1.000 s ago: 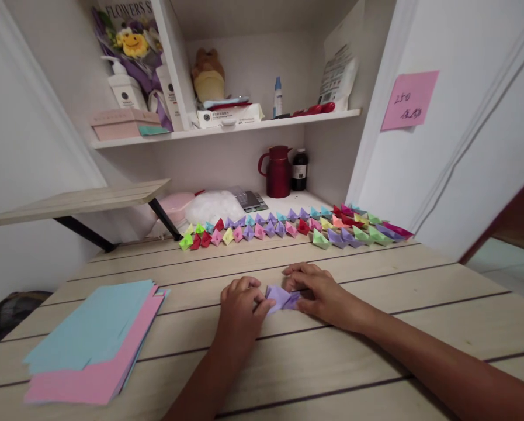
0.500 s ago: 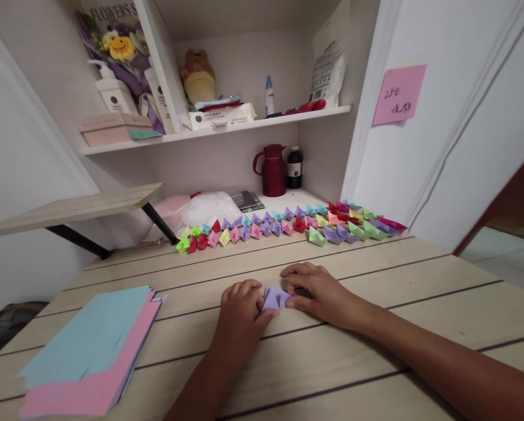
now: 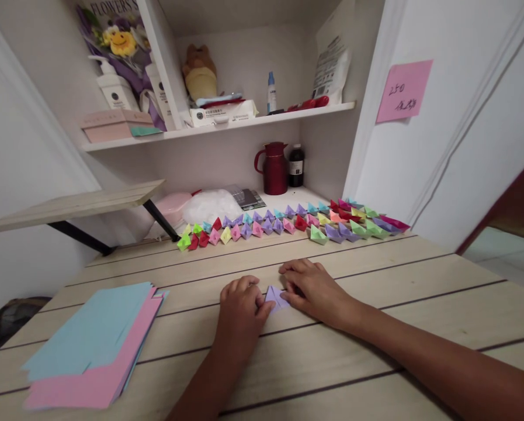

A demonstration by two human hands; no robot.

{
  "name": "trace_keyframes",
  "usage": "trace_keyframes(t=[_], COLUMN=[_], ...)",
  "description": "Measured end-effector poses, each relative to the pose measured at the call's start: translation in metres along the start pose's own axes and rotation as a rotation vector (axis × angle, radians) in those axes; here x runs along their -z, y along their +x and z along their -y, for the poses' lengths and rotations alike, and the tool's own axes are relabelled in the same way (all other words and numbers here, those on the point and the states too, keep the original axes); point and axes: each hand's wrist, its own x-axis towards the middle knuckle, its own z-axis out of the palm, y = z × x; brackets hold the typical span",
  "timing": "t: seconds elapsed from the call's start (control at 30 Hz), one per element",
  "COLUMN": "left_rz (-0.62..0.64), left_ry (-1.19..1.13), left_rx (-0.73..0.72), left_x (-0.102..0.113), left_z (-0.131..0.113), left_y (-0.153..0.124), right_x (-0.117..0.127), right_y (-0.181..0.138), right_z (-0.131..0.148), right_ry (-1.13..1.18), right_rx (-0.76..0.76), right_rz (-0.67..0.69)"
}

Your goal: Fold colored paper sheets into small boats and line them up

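A small folded piece of purple paper [image 3: 275, 297] lies on the wooden table [image 3: 375, 304] between my two hands. My left hand [image 3: 240, 311] has its fingers curled and pinches the paper's left edge. My right hand [image 3: 313, 288] lies over the paper's right part, fingers pressed down on it. Much of the paper is hidden under my fingers.
A stack of light blue and pink paper sheets [image 3: 96, 345] lies at the left. Rows of several coloured folded paper boats [image 3: 288, 225] line the table's far edge. Behind stand a red jug [image 3: 274, 169], a dark bottle [image 3: 295, 166], a raised wooden board [image 3: 73, 204] and a shelf [image 3: 226, 124] with boxes and bottles.
The visible purple paper has become smaller and more compact between my hands. My right hand has closed in over it toward the left hand.
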Motion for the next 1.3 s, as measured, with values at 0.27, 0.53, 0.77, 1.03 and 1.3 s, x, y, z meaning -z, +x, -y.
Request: trace_keyframes(t=[0.27, 0.53, 0.77, 1.03, 1.3], left_rz=[0.041, 0.169, 0.176, 0.119, 0.263], left_ry=[0.081, 0.043, 0.051, -0.012, -0.17], left_rx=[-0.15, -0.228, -0.177, -0.161, -0.169], left_x=[0.007, 0.007, -0.001, -0.001, 0.011], left_z=[-0.006, 0.002, 0.008, 0.003, 0.017], left_y=[-0.002, -0.004, -0.006, -0.012, -0.01], right_x=[-0.009, 0.0, 0.01, -0.012, -0.008], right_y=[0.0, -0.004, -0.01, -0.03, -0.036], right_z=[0.003, -0.014, -0.02, 0.025, 0.016], right_ry=[0.062, 0.16, 0.149, -0.154, -0.034], right_rx=[0.184, 0.119, 0.215, 0.271, 0.19], right_rz=[-0.047, 0.045, 0.081, -0.048, 0.018])
